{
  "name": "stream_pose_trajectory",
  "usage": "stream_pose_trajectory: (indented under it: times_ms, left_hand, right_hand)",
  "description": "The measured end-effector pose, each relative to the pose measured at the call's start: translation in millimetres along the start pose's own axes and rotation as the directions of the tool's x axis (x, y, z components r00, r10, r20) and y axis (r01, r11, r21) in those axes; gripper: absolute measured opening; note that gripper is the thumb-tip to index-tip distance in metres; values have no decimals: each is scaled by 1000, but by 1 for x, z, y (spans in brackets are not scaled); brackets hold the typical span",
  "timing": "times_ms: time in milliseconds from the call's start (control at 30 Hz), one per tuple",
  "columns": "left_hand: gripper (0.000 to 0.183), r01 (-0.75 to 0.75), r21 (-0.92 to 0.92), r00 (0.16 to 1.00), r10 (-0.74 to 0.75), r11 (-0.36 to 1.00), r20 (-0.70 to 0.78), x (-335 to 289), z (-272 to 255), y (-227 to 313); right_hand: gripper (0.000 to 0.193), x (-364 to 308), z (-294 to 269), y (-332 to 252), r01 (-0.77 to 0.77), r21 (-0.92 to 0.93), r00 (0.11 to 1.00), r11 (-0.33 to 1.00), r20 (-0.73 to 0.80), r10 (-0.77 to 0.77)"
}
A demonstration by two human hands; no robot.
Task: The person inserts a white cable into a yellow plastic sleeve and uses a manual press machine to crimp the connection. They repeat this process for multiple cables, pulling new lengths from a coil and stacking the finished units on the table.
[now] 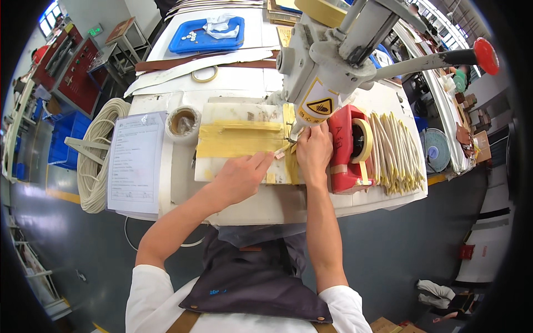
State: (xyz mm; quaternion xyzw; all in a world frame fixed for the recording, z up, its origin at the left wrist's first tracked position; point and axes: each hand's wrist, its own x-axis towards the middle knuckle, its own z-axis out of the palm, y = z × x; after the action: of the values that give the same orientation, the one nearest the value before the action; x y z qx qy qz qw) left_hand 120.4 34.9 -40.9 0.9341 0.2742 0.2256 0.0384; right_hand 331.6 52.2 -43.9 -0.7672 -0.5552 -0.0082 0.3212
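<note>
My left hand (241,176) is closed, its fingertips pinching a short pale strip (279,152) over a white board (208,173) partly covered in yellow tape (239,142). Beside it, my right hand (315,149) is closed right under the head of a grey hand press (319,75). Its fingertips are partly hidden by the press nose, so what they grip cannot be made out. A thin metal tip (289,139) of the press stands between my two hands. The press lever, ending in a red knob (486,56), points out to the right.
A red tape dispenser (341,150) stands close to my right hand, with many pale yellow-ended cords (397,155) beyond it. On the left are a clear tape roll (183,123), a printed sheet (135,161) and a coil of cord (94,183). A blue tray (183,44) sits at the back.
</note>
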Motion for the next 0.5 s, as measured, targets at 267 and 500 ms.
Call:
stream_pose_trajectory:
  times_ms: [267,500]
  left_hand:
    - [48,103,-51,995,-103,993,6,-1,0,5]
    - [43,145,-70,989,-143,987,28,-1,1,6]
  right_hand:
    - [24,-1,-1,1,5,81,1000,997,-18,-4]
    - [28,-3,-1,1,3,84,1000,996,-6,-3]
